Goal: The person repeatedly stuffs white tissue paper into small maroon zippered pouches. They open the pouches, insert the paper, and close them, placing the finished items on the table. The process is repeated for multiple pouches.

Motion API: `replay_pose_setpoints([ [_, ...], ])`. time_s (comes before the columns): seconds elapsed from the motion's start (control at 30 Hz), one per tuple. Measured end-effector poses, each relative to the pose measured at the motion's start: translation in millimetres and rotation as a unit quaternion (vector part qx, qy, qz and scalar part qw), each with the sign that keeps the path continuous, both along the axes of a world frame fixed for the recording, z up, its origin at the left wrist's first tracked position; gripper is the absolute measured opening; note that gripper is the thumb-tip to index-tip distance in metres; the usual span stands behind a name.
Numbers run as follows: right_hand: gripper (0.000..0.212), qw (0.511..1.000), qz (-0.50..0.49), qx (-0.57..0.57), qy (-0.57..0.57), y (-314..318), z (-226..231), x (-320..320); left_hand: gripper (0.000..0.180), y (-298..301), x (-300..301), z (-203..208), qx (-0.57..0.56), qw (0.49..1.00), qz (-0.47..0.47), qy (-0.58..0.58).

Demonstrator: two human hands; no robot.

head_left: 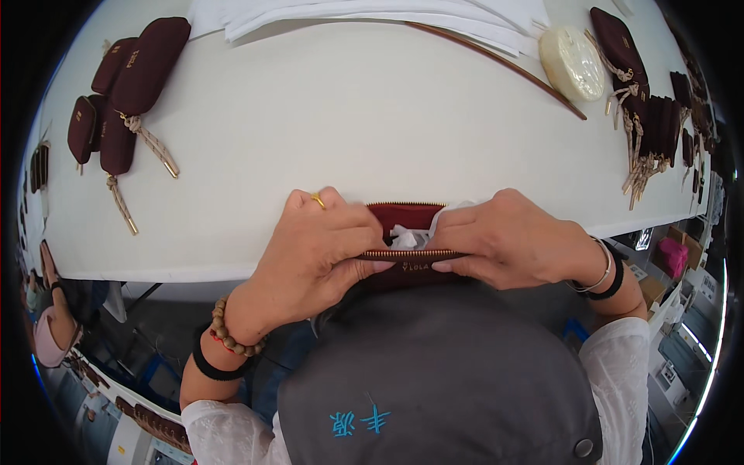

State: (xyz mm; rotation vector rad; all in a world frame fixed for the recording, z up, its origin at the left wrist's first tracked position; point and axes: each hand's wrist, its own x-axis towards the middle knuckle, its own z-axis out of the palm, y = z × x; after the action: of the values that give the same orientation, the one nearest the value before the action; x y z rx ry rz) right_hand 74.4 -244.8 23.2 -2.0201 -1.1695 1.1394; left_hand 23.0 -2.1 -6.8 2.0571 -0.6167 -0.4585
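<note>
In front of my body, at the table's near edge, a small dark maroon zip pouch is held with its mouth spread apart. Red lining and crumpled white paper show inside. My left hand grips the pouch's left end, thumb on the outer face and curled fingers reaching into the opening. On the other end, my right hand has its thumb outside and its fingers inside, where some white paper lies against them. The fingertips of both hands are hidden in the pouch.
Several maroon pouches with cord pulls lie at the table's far left; more pouches crowd the right side. A wrapped cream-coloured roll, a thin brown stick and white sheets lie at the back. Another person's arm shows far left.
</note>
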Motion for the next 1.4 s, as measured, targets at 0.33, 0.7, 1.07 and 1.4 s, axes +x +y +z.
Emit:
replay_pose_setpoints([
  [0.33,0.043,0.942,-0.274,0.164,0.101,-27.4,-22.1,-25.3,0.032,-2.9,-19.6,10.0,-0.151,0.972,0.032,0.176],
  [0.7,0.020,0.996,-0.052,0.048,-0.056,-10.0,-20.3,-30.9,0.030,-11.5,-34.8,-14.8,-0.056,0.998,0.039,0.010],
  [1.07,0.033,0.975,-0.153,0.154,-0.053,-25.3,-34.9,-50.1,0.062,8.5,-67.1,-19.4,-0.147,0.968,0.164,0.117],
  [1.4,0.024,0.930,-0.022,0.168,-0.326,-16.9,1.4,-33.0,0.031,17.3,-39.0,10.7,-0.031,0.986,0.032,-0.159],
])
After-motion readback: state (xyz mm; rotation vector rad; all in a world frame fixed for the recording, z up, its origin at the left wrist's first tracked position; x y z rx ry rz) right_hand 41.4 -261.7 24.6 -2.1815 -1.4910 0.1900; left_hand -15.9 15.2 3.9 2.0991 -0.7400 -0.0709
